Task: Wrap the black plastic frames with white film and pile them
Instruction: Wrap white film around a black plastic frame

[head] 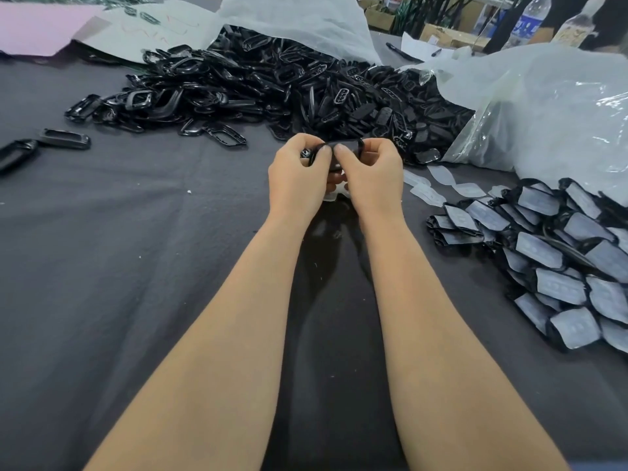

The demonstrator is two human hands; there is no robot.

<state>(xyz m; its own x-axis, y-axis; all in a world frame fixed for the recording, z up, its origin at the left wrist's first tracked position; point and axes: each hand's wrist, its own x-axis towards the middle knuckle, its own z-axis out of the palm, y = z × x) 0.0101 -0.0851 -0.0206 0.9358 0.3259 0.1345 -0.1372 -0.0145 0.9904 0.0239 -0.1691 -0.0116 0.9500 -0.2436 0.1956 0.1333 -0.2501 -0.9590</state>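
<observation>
Hands (295, 180) hide most of the black frame (344, 144).

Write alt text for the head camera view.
The left hand and right hand grip one black frame over a dark table. Unwrapped frames lie heaped beyond them; film-wrapped frames are piled at the right.

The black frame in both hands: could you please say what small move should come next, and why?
Probably smooth the white film around the black frame: the left hand and right hand both pinch it, film shows below them, and it does not yet match the wrapped pile.
</observation>
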